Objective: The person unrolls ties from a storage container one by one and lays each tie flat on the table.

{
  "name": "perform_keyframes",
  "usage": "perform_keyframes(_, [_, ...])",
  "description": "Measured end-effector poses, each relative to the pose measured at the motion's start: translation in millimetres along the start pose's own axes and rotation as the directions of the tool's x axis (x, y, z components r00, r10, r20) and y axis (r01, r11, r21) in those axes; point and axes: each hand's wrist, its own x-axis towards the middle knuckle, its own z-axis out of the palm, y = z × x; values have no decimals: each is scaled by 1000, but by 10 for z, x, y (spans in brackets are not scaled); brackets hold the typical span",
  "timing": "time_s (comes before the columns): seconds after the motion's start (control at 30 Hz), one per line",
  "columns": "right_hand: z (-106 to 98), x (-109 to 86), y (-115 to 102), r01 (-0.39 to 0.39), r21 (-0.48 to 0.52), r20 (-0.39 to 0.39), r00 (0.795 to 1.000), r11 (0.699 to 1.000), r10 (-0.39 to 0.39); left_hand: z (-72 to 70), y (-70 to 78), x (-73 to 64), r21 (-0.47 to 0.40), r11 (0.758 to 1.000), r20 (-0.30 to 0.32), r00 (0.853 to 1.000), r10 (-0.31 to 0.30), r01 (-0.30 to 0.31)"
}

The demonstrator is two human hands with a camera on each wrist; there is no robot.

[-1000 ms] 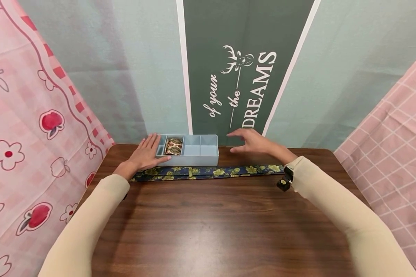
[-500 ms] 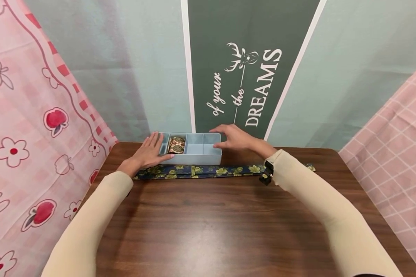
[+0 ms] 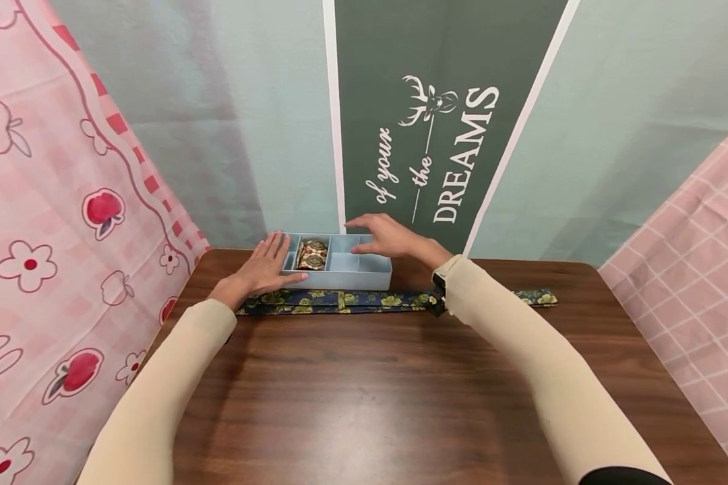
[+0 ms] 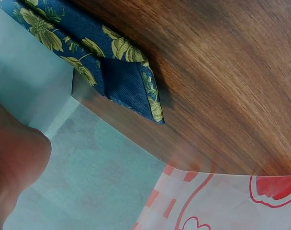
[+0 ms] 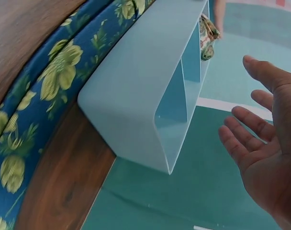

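Left hand (image 3: 265,267) rests straight-fingered on left end of box (image 3: 346,280), likely steadying it. Right hand (image 3: 393,237) hovers above box, fingers wide, empty. Dividers (image 3: 329,254) probably keep cloth roll (image 3: 312,256) wound; flowered tie (image 3: 358,302) lies along box front.

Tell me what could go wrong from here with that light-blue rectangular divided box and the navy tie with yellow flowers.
The light-blue box might shift or tip, since the left hand lies across just one end. The right hand, open near the other end, could brush the brown-and-cream patterned fabric roll and loosen it. The navy tie lies along the box's near side, with the right sleeve passing over it, so it might get dragged.
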Motion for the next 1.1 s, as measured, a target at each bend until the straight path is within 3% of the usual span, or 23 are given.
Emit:
perform_keyframes(0.57, [268, 468, -212, -13, 65, 68, 998, 998, 8, -1, -11, 59, 14, 1000, 20, 1000, -16, 16])
perform_keyframes(1.1, [554, 712, -343, 43, 7, 119, 992, 999, -43, 1, -20, 29, 14, 1000, 17, 1000, -11, 11])
